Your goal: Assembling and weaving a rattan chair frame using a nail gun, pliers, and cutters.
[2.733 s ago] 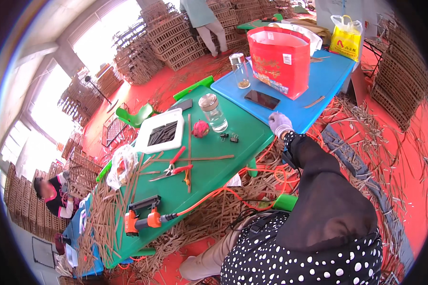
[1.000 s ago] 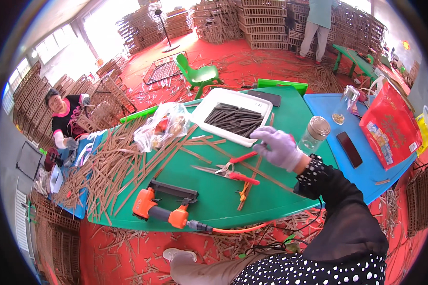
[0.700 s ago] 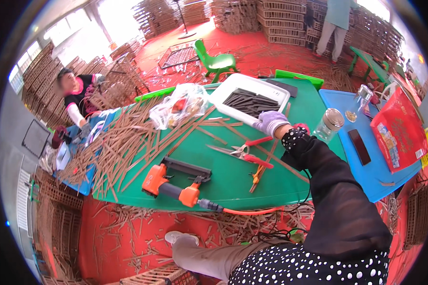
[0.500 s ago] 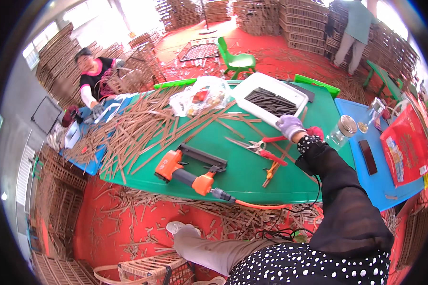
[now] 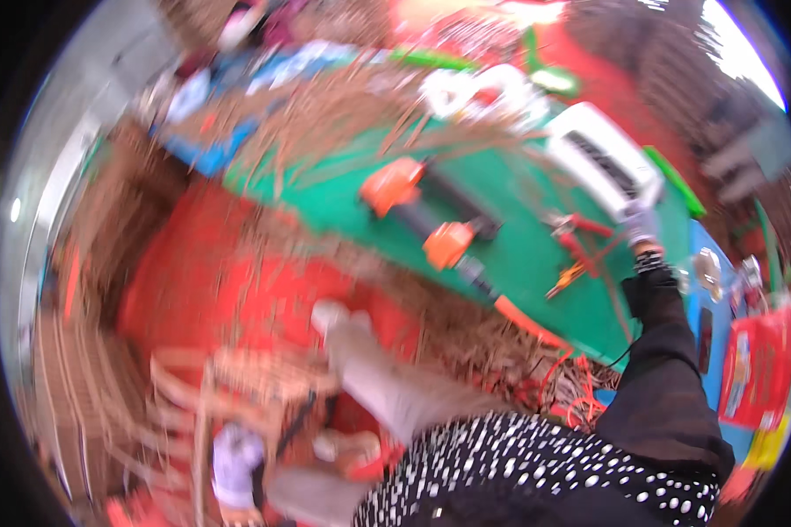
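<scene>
Broadly, the green table (image 5: pixel 518 263) fills the ground ahead of the right hand (image 5: pixel 642 225). A heap of thin brown strips (image 5: pixel 351 114) covers its far side, well to the left of that hand. The white tray (image 5: pixel 602 158) of dark pieces lies just beyond the gloved fingers, touching them or nearly so; the blur hides whether they are clenched, grasping the rim or loose. Steadying the head would probably help here, and so would taking the tray by its near corner, not its contents. The orange and black power tool (image 5: pixel 422 215) lies further left with its orange hose (image 5: pixel 536 325) (a likely snag for the sleeve). The red-handled pliers (image 5: pixel 576 227) sit just beside the hand. The left hand (image 5: pixel 235 457), also gloved, hangs low by a woven crate (image 5: pixel 255 378); its grasp cannot be told.
</scene>
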Action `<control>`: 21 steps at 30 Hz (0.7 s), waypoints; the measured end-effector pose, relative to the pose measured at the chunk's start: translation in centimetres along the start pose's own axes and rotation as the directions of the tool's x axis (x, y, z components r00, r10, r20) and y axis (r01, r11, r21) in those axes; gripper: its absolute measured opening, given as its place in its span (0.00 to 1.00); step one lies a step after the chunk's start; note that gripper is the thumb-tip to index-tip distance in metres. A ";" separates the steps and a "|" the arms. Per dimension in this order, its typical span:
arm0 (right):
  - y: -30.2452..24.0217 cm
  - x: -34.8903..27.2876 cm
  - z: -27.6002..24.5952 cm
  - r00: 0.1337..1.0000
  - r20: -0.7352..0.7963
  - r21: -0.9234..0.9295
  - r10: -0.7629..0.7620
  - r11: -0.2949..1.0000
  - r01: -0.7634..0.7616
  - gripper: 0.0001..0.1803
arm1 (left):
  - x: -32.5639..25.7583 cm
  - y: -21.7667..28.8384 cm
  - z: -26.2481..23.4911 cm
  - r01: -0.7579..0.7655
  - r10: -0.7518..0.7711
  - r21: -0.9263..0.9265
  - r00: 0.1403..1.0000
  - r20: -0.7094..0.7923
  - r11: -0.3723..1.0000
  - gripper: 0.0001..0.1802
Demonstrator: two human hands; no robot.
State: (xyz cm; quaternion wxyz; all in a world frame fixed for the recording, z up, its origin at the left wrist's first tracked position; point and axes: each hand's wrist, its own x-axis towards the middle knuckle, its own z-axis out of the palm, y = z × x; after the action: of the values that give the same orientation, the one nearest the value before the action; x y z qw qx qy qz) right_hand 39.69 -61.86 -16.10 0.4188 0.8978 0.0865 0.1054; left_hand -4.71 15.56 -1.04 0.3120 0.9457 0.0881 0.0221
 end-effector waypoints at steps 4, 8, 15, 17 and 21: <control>2.4 0.0 -15.4 0.944 0.190 0.633 0.269 0.702 -0.327 0.27 | 0.4 4.5 -1.3 0.289 -0.287 -0.320 0.956 0.056 0.902 0.09; -3.4 -0.2 -25.6 0.960 -0.120 0.795 0.251 0.604 -0.058 0.18 | 1.2 4.7 -0.6 0.408 -0.410 -0.614 0.900 0.147 0.676 0.12; -14.0 -4.0 -40.2 0.883 -0.465 0.871 0.064 0.214 0.443 0.12 | -0.7 5.0 -1.0 0.376 -0.423 -0.711 0.898 0.121 0.595 0.09; -15.4 -5.3 -41.9 0.853 -0.521 0.849 0.030 0.121 0.515 0.10 | -1.0 4.9 -1.5 0.373 -0.410 -0.712 0.903 0.130 0.595 0.11; -17.5 -7.7 -43.8 0.855 -0.519 0.852 -0.013 0.077 0.518 0.10 | -0.5 6.1 -1.7 0.274 -0.276 -0.547 0.958 0.081 0.791 0.21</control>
State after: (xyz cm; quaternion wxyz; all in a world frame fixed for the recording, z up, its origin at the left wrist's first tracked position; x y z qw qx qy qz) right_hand 19.64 -20.56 -3.00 -0.2867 0.8723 0.3795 0.1132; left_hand -4.40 11.62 3.99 0.5713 0.7921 0.2148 0.0023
